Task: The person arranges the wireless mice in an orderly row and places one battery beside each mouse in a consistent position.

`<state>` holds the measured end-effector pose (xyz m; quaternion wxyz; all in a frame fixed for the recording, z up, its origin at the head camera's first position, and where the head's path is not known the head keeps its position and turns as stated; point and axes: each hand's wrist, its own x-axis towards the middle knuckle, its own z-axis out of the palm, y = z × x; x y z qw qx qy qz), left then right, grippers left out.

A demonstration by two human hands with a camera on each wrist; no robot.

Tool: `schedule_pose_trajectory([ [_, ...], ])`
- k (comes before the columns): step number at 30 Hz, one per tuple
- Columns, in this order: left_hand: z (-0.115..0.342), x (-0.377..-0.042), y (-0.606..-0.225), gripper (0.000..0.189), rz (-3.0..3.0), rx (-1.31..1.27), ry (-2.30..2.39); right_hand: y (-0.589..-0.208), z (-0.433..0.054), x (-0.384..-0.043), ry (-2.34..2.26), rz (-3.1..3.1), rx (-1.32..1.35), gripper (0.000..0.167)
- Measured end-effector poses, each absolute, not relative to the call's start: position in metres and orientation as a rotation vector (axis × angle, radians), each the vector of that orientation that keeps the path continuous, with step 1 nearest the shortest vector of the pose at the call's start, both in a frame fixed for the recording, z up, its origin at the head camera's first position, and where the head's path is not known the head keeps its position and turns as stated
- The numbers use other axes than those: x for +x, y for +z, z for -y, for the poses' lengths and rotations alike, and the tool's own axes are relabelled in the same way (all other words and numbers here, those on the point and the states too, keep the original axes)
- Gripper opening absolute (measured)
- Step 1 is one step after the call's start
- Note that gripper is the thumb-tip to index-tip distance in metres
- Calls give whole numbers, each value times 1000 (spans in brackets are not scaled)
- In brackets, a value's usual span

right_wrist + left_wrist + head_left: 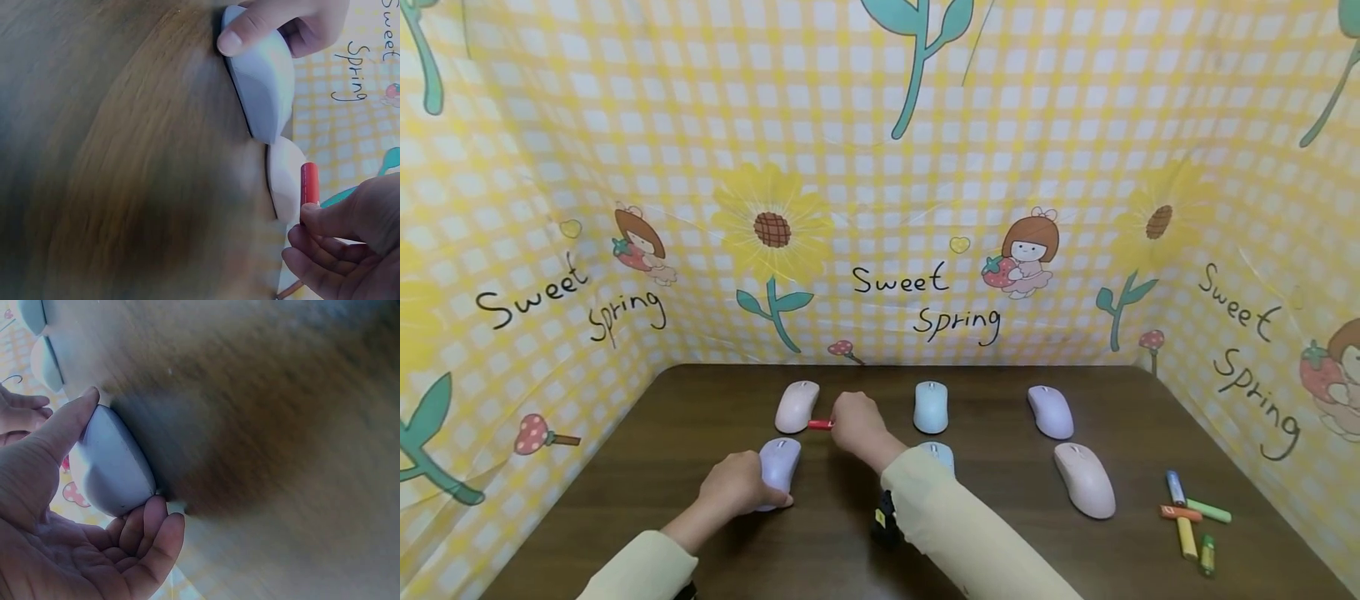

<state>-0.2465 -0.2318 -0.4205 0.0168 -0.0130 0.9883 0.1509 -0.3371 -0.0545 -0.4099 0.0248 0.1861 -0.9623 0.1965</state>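
My left hand (733, 482) grips a lilac computer mouse (781, 467) at the front left of the table, thumb on one side and fingers on the other; the left wrist view shows the mouse (115, 465) between them. My right hand (859, 423) pinches a small red battery (309, 184) between thumb and fingers. In the head view this battery (820, 425) points left, close to a pale pink mouse (796, 407) in the back row. My right sleeve partly covers a light blue mouse (938, 457).
Another light blue mouse (931, 407) and a lilac mouse (1050, 411) stand along the back. A pale pink mouse (1084, 479) sits at the front right. Beyond it lie several loose batteries, among them an orange one (1181, 513). A checked cloth (887, 208) hangs behind the table.
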Motion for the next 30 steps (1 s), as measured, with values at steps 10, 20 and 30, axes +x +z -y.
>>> schedule_pose_trajectory([
  [10, 232, -245, -419, 60, -3073, -28, 478, -424, 78, -341, 534, 2965, 600, 24],
  [20, 234, -246, -420, 61, -3087, -23, 475, -432, 88, -345, 482, 2978, 541, 28],
  [30, 233, -246, -421, 59, -3101, -12, 484, -442, 91, -346, 448, 2944, 530, 29],
])
